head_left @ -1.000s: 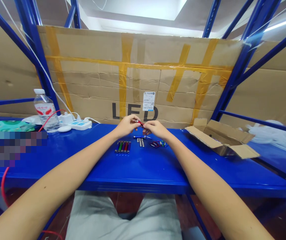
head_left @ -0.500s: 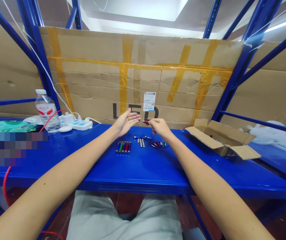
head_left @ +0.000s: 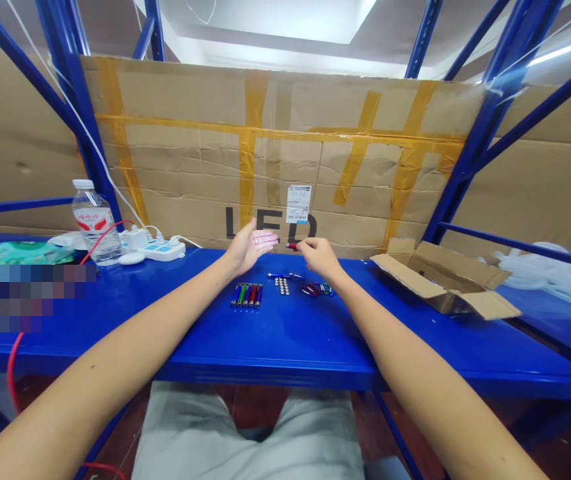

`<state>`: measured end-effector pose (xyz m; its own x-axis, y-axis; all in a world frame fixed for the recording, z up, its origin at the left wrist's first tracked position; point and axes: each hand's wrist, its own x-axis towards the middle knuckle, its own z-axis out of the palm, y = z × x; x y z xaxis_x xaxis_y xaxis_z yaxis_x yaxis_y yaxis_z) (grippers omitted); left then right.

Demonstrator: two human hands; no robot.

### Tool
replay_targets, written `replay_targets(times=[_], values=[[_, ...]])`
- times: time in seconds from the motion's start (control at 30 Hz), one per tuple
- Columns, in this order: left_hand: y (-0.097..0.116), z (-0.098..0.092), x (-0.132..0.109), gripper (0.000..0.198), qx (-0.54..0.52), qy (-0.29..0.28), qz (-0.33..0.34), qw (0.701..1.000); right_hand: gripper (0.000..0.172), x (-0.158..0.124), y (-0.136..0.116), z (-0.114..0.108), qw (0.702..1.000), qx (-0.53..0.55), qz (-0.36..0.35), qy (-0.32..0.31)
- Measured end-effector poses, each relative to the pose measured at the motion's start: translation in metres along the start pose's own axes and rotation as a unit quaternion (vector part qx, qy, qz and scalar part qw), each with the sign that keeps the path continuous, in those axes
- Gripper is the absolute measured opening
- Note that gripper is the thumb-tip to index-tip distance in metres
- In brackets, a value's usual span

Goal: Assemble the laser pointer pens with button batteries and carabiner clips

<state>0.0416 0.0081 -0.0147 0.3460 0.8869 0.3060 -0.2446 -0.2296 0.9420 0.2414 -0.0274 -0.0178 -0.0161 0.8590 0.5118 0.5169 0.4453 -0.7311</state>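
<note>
My right hand [head_left: 319, 257] pinches a small red flashlight [head_left: 292, 246] between thumb and fingertips, its end pointing left. Facing it across a short gap is my left hand [head_left: 252, 248], open and empty, palm turned inward with a ring on one finger. A pale, bright patch lies on those fingers. Below the hands, a row of coloured metal tubes [head_left: 246, 295] lies side by side on the blue table [head_left: 275, 340]. Several small silver button cells [head_left: 282, 287] sit in rows beside them. A blue penlike tube [head_left: 284, 275] lies behind the cells, and coloured carabiners [head_left: 315, 289] are heaped under my right hand.
An open cardboard box [head_left: 445, 283] stands at the right. On the left are a water bottle [head_left: 94, 223], a white power strip [head_left: 162, 249] and a teal packet [head_left: 22, 252]. A large cardboard sheet [head_left: 190, 167] walls off the back, between blue posts.
A pale light now shows on my left fingers, which looked plain before. My left hand has shifted very slightly left; my right hand stays nearly in place with the red flashlight.
</note>
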Motion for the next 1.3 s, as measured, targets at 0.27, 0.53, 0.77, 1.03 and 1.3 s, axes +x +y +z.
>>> replay_targets(times=[0.27,0.53,0.77,1.03,1.3], values=[[0.0009,0.0029,-0.0017,0.060,-0.053,0.026,-0.030,0.998,0.022,0.0009,0.0004,0.0017,1.000,-0.009,-0.004,-0.014],[0.0036,0.0068,-0.0050,0.058,-0.078,0.043,-0.045,0.995,0.024,-0.0003,-0.0015,0.0022,1.000,-0.014,-0.005,-0.019],[0.0013,0.0039,-0.0030,0.062,-0.042,0.024,-0.029,0.998,0.023,-0.0005,-0.0025,0.0008,1.000,-0.011,-0.017,-0.016],[0.0038,0.0073,-0.0041,0.061,-0.099,0.050,-0.061,0.992,0.024,-0.0016,-0.0046,0.0002,1.000,-0.003,-0.028,-0.012],[0.0025,0.0063,-0.0032,0.066,-0.098,0.047,-0.061,0.992,0.025,-0.0021,-0.0052,0.0001,0.999,-0.014,-0.035,-0.009]])
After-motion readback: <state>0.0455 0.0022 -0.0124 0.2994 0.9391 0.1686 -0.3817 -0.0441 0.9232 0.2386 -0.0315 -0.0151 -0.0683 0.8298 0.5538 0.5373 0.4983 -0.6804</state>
